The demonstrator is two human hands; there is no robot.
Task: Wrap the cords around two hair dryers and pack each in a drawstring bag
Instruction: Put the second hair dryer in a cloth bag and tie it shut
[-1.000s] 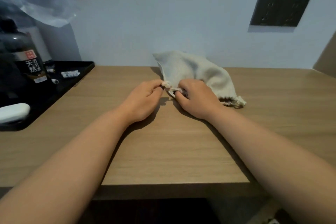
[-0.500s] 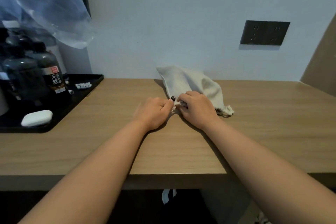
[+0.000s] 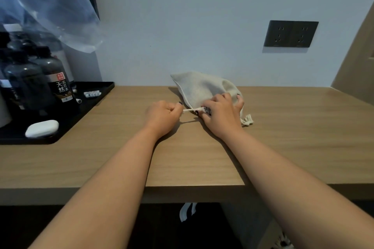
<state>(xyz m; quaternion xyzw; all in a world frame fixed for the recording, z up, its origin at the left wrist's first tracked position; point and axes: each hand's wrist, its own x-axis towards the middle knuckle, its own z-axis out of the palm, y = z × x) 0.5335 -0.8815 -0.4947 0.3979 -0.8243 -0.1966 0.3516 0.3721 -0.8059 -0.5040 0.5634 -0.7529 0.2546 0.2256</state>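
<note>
Bag (image 3: 204, 87) is lying on the desk (image 3: 121, 157), just beyond the fingers; right hand (image 3: 220, 115) is gripping its mouth, left hand (image 3: 162, 115) is clenching the drawstring (image 3: 191, 110), seemingly taut between them.

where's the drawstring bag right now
In the head view the drawstring bag lies on the wooden desk against the back wall, right of centre, below-left of the wall socket, with the right hand on it.
</note>
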